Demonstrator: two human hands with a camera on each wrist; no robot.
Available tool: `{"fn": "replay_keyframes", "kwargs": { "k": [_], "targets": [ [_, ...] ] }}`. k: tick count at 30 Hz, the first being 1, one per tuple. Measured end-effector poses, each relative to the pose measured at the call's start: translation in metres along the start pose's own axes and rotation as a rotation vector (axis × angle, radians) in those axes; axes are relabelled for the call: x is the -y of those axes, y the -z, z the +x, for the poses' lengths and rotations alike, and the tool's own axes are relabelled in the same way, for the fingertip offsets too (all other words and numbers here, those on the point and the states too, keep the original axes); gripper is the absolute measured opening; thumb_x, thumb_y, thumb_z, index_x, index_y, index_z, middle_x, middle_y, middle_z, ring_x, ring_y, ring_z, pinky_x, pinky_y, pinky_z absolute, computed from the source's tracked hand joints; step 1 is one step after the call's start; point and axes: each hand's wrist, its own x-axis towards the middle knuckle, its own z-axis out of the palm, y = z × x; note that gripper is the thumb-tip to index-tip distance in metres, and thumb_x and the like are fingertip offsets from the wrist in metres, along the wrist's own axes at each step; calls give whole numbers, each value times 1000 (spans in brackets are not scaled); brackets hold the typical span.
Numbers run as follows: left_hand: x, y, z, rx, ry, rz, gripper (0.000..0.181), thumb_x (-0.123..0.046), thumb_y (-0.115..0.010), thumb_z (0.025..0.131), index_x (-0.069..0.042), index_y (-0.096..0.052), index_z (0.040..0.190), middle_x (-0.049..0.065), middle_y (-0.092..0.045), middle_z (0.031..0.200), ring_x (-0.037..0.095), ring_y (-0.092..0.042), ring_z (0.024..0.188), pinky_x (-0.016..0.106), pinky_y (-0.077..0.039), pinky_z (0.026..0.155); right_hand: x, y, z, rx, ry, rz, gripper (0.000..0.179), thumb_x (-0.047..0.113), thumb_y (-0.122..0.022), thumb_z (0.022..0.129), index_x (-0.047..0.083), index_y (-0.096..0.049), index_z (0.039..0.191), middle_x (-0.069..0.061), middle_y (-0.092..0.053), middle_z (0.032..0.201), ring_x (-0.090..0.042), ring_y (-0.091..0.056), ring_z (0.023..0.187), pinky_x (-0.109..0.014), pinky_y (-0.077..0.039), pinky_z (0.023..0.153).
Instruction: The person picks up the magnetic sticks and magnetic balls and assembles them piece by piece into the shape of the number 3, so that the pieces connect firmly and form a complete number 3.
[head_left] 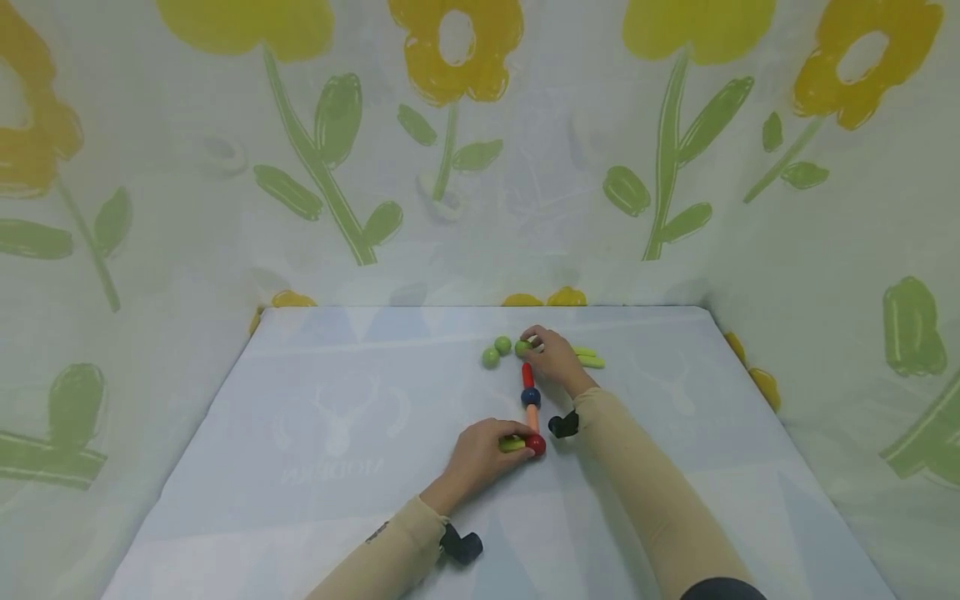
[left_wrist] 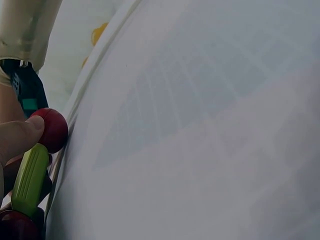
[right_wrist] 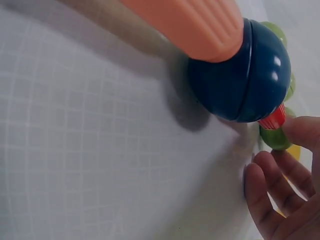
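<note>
My left hand [head_left: 480, 454] grips a red ball [head_left: 536, 445] and a yellow-green ribbed stick [left_wrist: 30, 175] joined to it. In the left wrist view a second dark red ball [left_wrist: 17, 225] shows at the stick's other end. From the held ball a peach stick [head_left: 532, 418] leads to a blue ball [head_left: 531, 397], with a red stick [head_left: 528, 375] beyond it. At the far end of that red stick my right hand [head_left: 555, 357] pinches a green ball [head_left: 522, 348]. Whether ball and stick touch, I cannot tell.
Two more green balls [head_left: 497, 352] lie just left of the right hand. Several yellow-green sticks [head_left: 589, 358] lie to its right, partly hidden by it. The white table [head_left: 300, 500] meets a flower-patterned cloth wall [head_left: 525, 208] at the back.
</note>
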Motion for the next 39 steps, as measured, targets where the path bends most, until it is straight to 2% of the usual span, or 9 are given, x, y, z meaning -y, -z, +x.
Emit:
{"fn": "replay_keyframes", "kwargs": {
  "k": [10,19,39],
  "targets": [
    [-1,1,0,3,10,12,27,-34,-81,88,-27,-78,114,-12,-73,102,5,-58,85,25,-48,77,-4,2,-4,49,-60,43,30,28,-64,101,21,-61,130,-12,-62,129,-24,-63,95,-36,-55,79],
    [-2,3,0,3,18,4,26,-33,-81,88,-28,-78,113,-13,-73,99,4,-56,83,24,-47,75,-6,2,-9,65,-61,-4,31,32,-62,101,23,-63,131,-11,-64,128,-28,-61,109,-44,-53,90],
    [-3,1,1,6,16,23,27,-35,-81,88,-25,-78,113,-11,-74,101,5,-57,84,24,-47,76,-11,3,-15,46,-36,39,31,31,-63,102,22,-63,131,-11,-64,129,-29,-60,115,-44,-54,90]
  ]
}}
